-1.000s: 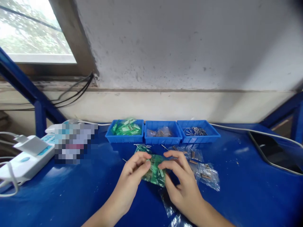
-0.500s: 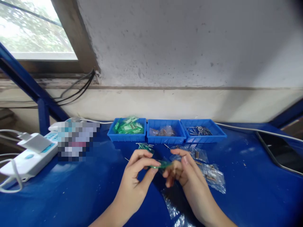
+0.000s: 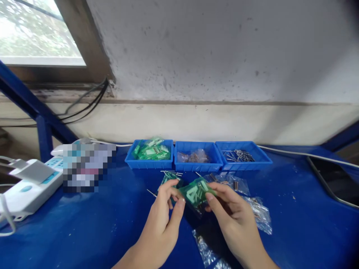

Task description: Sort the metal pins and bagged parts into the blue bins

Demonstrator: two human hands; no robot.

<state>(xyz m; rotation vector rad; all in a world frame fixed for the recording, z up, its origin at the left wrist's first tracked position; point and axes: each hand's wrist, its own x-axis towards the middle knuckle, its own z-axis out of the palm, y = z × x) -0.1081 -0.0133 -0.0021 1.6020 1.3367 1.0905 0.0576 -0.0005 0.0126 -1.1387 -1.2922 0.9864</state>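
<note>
A green plastic bag [image 3: 198, 192] with pale pieces and small metal parts showing through it is held up in front of me. My right hand [image 3: 228, 207] pinches its right side between thumb and fingers. At the bag's left corner, my left hand [image 3: 164, 209] has its thumb and fingertips close together on the edge. Beyond the left fingers, another green bag [image 3: 168, 178] lies on the table with thin metal rivets [image 3: 171, 172] beside it. Clear plastic bags of metal parts [image 3: 259, 213] lie to the right of my right hand.
Three blue bins stand by the wall: one with green bags [image 3: 153, 151], one with clear bags [image 3: 193, 156], one with loose rivets [image 3: 239, 155]. A white power strip [image 3: 30, 190] is at left, a dark phone [image 3: 333, 179] at right. More clear bags [image 3: 204, 246] lie nearer me.
My right hand has closed on the green bag, which now faces me and shows its contents. Earlier my left hand pinched it while the right fingers were blurred beside it.
</note>
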